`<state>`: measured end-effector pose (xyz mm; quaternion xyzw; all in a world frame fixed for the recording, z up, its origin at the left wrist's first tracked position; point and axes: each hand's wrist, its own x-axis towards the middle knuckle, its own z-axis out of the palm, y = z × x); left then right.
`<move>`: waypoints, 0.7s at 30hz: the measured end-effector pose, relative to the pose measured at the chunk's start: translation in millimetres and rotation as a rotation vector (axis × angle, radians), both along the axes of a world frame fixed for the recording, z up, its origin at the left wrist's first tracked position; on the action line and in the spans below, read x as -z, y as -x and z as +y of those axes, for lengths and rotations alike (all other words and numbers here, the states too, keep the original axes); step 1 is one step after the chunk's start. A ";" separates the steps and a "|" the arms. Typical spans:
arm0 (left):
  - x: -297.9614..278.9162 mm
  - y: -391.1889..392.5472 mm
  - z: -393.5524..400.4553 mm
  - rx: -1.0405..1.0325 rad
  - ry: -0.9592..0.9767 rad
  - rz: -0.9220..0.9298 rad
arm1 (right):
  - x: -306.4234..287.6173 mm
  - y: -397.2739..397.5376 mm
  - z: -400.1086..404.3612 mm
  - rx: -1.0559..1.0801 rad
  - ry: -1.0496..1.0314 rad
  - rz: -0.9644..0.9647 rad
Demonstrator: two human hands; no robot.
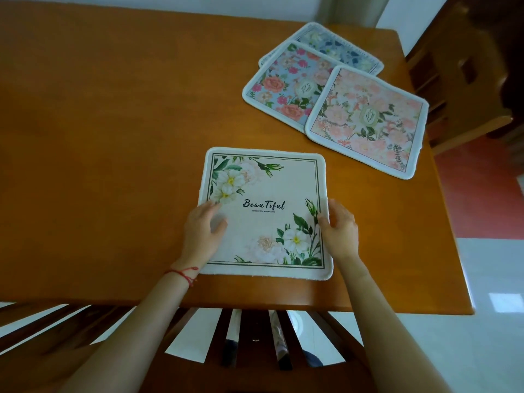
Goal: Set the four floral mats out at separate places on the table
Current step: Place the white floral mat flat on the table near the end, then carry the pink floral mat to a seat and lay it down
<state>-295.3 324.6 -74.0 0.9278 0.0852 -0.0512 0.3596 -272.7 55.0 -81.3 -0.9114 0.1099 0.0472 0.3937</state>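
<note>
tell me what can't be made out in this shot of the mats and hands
All in the head view:
- Blue mat at the far end: mostly covered by the blue-and-pink mat.
- Blue-and-pink mat: its right corner lies under the peach mat.
- Small line under "Beautiful" on the white mat: too small to read.
- Right hand: its fingers hide the mat's edge, so the grip is unclear.
- Left hand covers the mat's left border.

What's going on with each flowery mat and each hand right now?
White square "Beautiful" mat: flat near the table's front edge, apart from the others.
Pink rose mat: on top, overlapping the blue one.
Blue mat with pink roses: partly covered.
Pale blue-flowered mat: bottom, mostly hidden.
Left hand: resting on the white mat.
Right hand: touching its right edge.
Brown wooden table: holding all four.
</note>
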 end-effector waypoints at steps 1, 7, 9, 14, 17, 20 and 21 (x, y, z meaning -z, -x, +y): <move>-1.9 1.3 -3.8 0.044 -0.032 -0.010 | -4.3 3.6 0.1 -0.006 0.038 0.016; -5.3 3.8 -29.2 0.333 -0.247 -0.028 | -14.9 26.4 -10.9 -0.127 0.291 0.086; -6.9 4.1 -39.6 0.413 -0.313 -0.023 | -19.4 34.3 -20.5 -0.143 0.356 0.100; -18.4 4.5 -71.1 0.575 -0.412 -0.137 | -37.7 53.5 -47.9 -0.079 0.445 0.066; -29.3 7.0 -97.5 0.648 -0.430 -0.211 | -48.2 68.2 -66.0 -0.039 0.477 0.051; -37.3 12.4 -127.7 0.686 -0.420 -0.241 | -55.8 88.6 -86.5 0.009 0.493 0.017; -39.5 15.0 -138.0 0.700 -0.417 -0.251 | -56.8 96.7 -94.1 0.023 0.495 0.006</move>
